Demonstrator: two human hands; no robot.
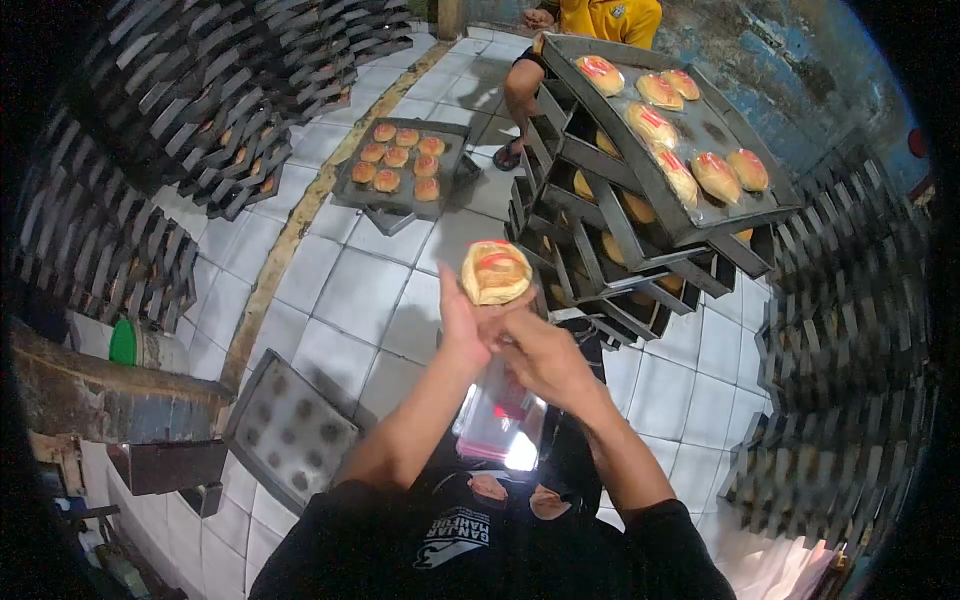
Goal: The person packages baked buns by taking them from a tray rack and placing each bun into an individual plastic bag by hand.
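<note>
A round golden bun (pixel 497 272) with red marking on top, apparently in a clear wrapper, is held up in front of me. My left hand (pixel 466 322) is closed around its near left side, thumb up and fingers hidden beneath. Just below the bun, my right hand (pixel 545 352) has its fingers curled in against my left hand; what they pinch, if anything, is hidden. On my lap under the hands lies a stack of clear plastic bags (pixel 492 425) with red print, shining in the light.
Bagged buns (pixel 715 178) lie on the top tray (pixel 700 110) of a crisscross stack at right. A floor tray (pixel 345 190) carries several unwrapped buns (pixel 396 157). An empty, stained tray (pixel 290 430) leans at lower left. Another person (pixel 610 18) in yellow sits beyond the stack.
</note>
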